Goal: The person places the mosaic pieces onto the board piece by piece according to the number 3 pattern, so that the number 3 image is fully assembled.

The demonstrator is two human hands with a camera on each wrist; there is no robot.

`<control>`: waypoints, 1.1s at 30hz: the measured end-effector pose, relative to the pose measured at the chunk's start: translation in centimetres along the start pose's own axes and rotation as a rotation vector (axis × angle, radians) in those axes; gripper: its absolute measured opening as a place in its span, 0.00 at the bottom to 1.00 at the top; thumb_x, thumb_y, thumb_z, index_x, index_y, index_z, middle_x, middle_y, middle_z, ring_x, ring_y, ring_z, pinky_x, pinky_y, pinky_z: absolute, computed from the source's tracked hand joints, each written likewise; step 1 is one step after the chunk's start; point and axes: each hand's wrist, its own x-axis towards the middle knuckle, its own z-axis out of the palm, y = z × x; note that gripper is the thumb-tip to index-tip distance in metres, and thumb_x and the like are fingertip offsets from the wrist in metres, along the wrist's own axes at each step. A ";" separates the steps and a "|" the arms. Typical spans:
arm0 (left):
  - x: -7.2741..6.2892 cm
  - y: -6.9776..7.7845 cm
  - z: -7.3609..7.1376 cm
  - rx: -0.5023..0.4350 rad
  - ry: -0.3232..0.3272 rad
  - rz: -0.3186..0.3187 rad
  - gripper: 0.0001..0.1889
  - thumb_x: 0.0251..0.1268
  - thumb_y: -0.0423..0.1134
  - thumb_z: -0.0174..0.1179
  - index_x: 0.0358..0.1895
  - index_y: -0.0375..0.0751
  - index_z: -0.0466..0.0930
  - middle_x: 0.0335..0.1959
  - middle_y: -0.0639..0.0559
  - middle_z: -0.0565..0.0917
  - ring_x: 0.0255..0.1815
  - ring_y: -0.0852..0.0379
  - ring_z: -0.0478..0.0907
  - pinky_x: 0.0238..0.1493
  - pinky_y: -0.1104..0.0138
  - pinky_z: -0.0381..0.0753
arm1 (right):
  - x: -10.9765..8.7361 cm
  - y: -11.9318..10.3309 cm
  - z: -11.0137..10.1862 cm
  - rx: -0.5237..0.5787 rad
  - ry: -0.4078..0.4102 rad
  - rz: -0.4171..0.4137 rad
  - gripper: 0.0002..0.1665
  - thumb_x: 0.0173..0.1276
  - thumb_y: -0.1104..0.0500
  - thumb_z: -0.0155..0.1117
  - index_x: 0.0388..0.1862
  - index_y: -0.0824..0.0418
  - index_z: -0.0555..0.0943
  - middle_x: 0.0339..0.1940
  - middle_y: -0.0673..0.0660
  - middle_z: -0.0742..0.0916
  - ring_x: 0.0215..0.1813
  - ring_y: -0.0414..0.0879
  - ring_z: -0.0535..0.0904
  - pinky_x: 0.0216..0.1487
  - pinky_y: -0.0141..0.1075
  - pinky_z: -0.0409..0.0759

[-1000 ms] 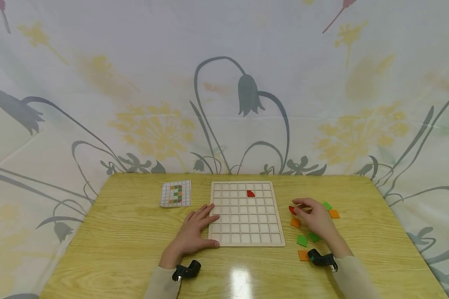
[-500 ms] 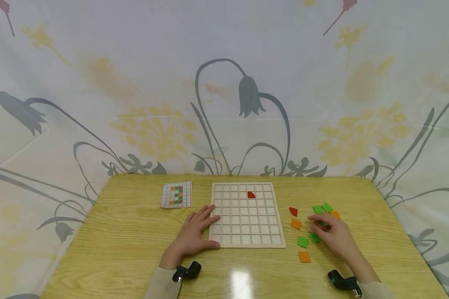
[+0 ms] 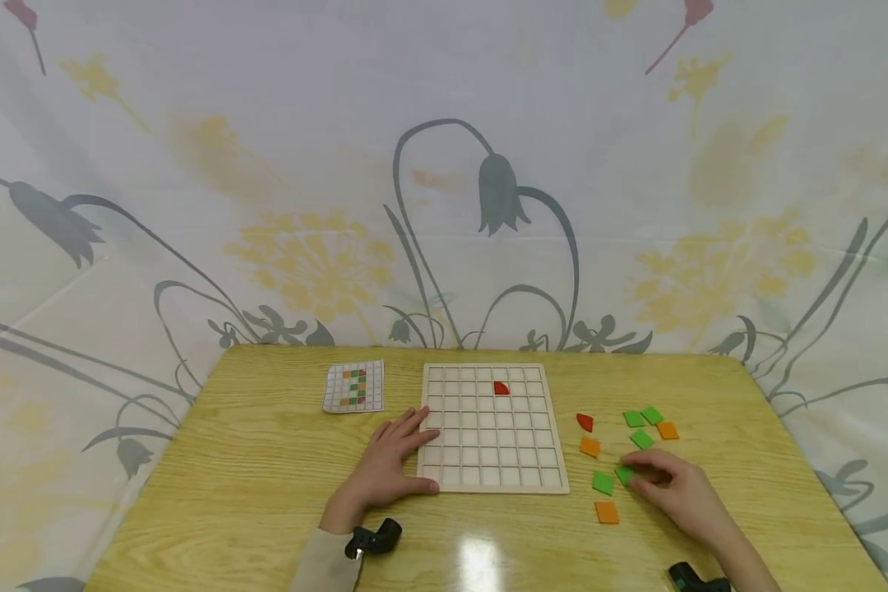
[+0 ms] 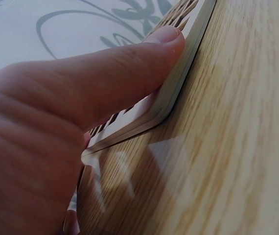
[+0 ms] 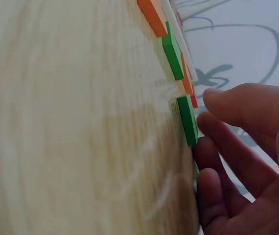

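Flower-patterned backdrop [image 3: 622,164] behind, wooden bench [image 3: 266,460] below: your left hand [image 3: 382,470], fingers spread, rests on the left edge of the gridded board [image 3: 488,456], where one red tile [image 3: 501,388] sits. Your right hand [image 3: 677,489] bends over a green tile [image 3: 623,474] lying right of the board (I cannot tell whether it pinches). You seem to be arranging tiles; the next move likely calls for a light edge grip

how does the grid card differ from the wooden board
The card is smaller than the board. The card shows green, orange and red cells, while the board holds one red piece. The left hand touches the board but not the card. Both bear grids and lie on the table.
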 end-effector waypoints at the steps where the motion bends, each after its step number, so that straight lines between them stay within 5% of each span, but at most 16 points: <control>1: 0.0 0.0 0.0 -0.002 0.001 0.002 0.41 0.54 0.58 0.72 0.71 0.44 0.72 0.79 0.46 0.56 0.80 0.43 0.46 0.72 0.38 0.43 | -0.1 0.1 0.0 0.010 -0.007 0.007 0.15 0.63 0.65 0.72 0.49 0.60 0.86 0.44 0.56 0.87 0.38 0.34 0.82 0.35 0.32 0.82; 12: 0.3 0.2 -0.1 0.004 0.002 0.003 0.41 0.54 0.58 0.72 0.71 0.44 0.72 0.80 0.46 0.55 0.80 0.42 0.46 0.73 0.39 0.43 | -0.2 0.9 0.0 0.003 -0.055 -0.028 0.18 0.63 0.62 0.73 0.52 0.54 0.86 0.49 0.53 0.86 0.49 0.34 0.79 0.43 0.30 0.80; 33: 0.0 0.3 -0.1 0.016 -0.001 -0.013 0.41 0.54 0.58 0.72 0.71 0.45 0.72 0.79 0.46 0.56 0.80 0.43 0.46 0.73 0.39 0.43 | 0.0 0.3 0.2 -0.019 -0.053 0.080 0.19 0.61 0.61 0.74 0.52 0.54 0.86 0.48 0.50 0.86 0.47 0.35 0.80 0.43 0.32 0.81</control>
